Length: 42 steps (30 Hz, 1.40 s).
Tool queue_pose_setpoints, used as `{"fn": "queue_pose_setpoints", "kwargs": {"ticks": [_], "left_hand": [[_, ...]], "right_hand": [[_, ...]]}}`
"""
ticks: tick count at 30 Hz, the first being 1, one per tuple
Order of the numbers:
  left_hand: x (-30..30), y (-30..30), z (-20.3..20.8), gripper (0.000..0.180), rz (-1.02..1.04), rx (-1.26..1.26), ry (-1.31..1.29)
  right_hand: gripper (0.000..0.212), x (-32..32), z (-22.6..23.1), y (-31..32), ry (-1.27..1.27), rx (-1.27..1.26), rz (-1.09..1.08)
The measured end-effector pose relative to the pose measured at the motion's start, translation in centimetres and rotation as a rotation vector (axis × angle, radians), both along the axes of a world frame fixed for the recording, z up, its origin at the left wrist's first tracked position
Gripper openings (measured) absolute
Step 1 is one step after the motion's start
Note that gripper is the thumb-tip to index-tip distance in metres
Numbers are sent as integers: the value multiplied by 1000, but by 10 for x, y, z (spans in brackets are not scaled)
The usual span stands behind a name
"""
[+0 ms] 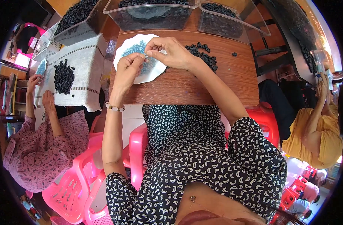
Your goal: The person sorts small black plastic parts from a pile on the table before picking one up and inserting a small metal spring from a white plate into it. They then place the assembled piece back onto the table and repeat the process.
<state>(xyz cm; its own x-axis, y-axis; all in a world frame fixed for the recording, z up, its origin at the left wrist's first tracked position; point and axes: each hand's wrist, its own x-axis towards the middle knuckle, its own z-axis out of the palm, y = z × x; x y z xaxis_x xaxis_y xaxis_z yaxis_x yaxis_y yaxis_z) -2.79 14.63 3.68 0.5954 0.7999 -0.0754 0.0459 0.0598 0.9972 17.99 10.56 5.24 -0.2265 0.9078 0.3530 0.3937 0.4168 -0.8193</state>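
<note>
A white plate with a wavy rim (148, 78) sits on the brown wooden table, and small blue grains (135, 48) are spread over it. Above the plate, the fingertips of my left hand (129, 68) and my right hand (172, 51) are pinched close together. Whatever they hold is too small to make out. To the right of my right wrist lies a loose pile of small black ring-shaped pieces (208, 60), partly behind my forearm. One single black piece (234, 54) lies farther right.
Clear plastic bins (156, 20) full of black pieces stand along the table's far side. At left, a person in a pink patterned shirt (40, 150) works at a cloth-covered table (87, 67) with black pieces. A person in yellow (314, 131) works at right. Pink chairs (66, 195) stand nearby.
</note>
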Motion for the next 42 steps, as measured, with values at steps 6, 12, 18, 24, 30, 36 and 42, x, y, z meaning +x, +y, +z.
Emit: {"fn": "queue_pose_setpoints", "kwargs": {"ticks": [6,12,18,24,30,36,42], "left_hand": [[-1,3,-8,30,57,-78,-47],[0,0,0,42,262,560,481],[-11,-14,-9,44,289,456,354],[-17,-49,-18,32,382,189,-51],[-13,-69,-20,33,436,107,-155],[-18,-73,-25,31,402,110,-107],[-15,-68,-26,27,444,121,-121]], "right_hand": [[22,0,-6,1,-21,8,-76],[18,17,-12,7,-276,-86,-214],[13,11,-14,-2,-415,-191,-79],[17,-9,-6,-10,-572,-217,-126],[17,-16,-20,-5,-703,-127,-203],[18,-5,-16,-10,-440,-222,-159],[19,5,-18,-6,-285,-224,-164]]}}
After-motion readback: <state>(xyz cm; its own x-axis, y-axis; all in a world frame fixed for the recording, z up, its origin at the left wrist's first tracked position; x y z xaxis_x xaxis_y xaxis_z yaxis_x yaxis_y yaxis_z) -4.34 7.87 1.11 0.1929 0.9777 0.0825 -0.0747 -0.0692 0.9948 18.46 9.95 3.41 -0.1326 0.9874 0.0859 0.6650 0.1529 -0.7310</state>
